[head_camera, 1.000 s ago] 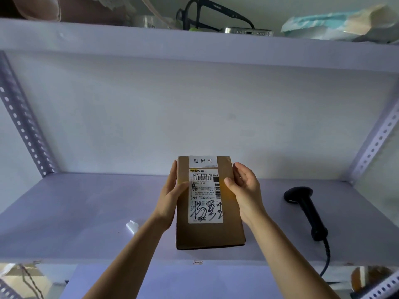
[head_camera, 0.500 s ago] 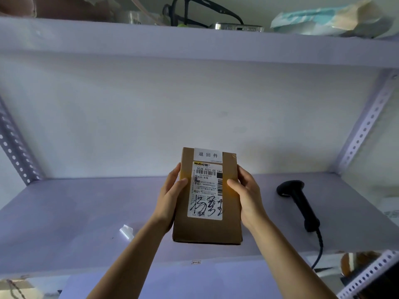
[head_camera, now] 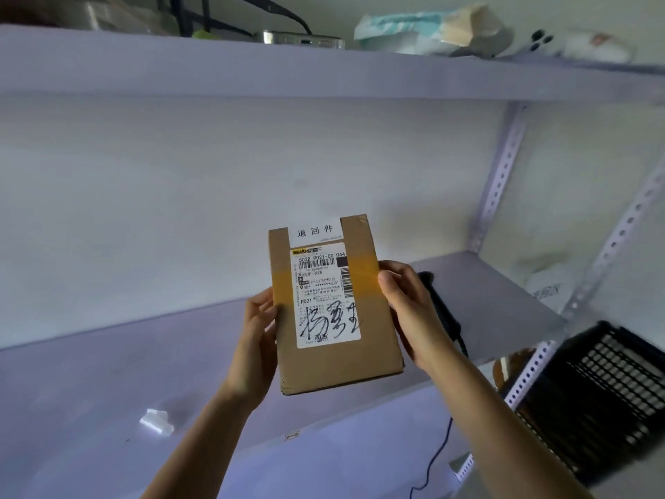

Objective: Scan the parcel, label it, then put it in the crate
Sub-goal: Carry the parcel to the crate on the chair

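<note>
Parcel [head_camera: 336, 307] up off the shelf [head_camera: 108, 383], above its front edge, gripped on its long sides: left hand [head_camera: 257, 340] closed on one, right hand [head_camera: 406, 311] on the other. White return sticker [head_camera: 315, 231] at the top, above the printed waybill, so labelling apparently done. Scanner [head_camera: 444, 311] lying by the shelf's right end, mostly hidden by the right hand; scan itself impossible to confirm. Black crate [head_camera: 604, 390] below the shelf's front right corner, not yet reached. Judged late stage: only the drop left.

Scanner [head_camera: 440, 307] close behind right hand [head_camera: 408, 311]
</note>
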